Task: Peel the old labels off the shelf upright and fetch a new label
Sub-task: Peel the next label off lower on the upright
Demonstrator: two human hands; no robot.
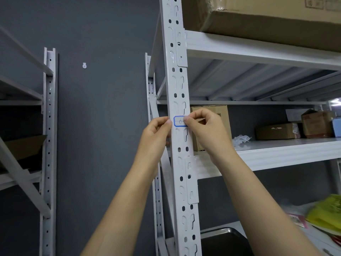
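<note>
Centre of frame: a white perforated shelf upright (180, 85) runs from top to bottom, carrying a small blue-bordered label (179, 121) stuck flat on its front face at mid-height (handwriting on it is too small to read). The left hand (156, 132) grips the upright from its left side, fingers curled, with the thumb tip on the edge just beside the label's left end. The right hand (204, 130) comes in from the right, fingers curled, and its thumb tip covers the label's right end; whether that end is lifted cannot be told.

Upper right: a large cardboard box (267, 21) sits closed on the top shelf.

Middle shelf, right of centre: a tall carton (217, 110) stands just behind the right hand, then a crumpled white wrapper (240, 139), a low flat box (276, 131) and a squarer box (317, 123) with raised flaps; none of them shows its contents.

Lower right: a yellow-green bundle (326, 213) lies on the bottom shelf (blurred), near a dark tray (227, 239) whose inside is in shadow.

Left of frame: a second rack (48, 126) stands against the grey wall, with a small white hook (84, 65) on the wall at the upper left.
</note>
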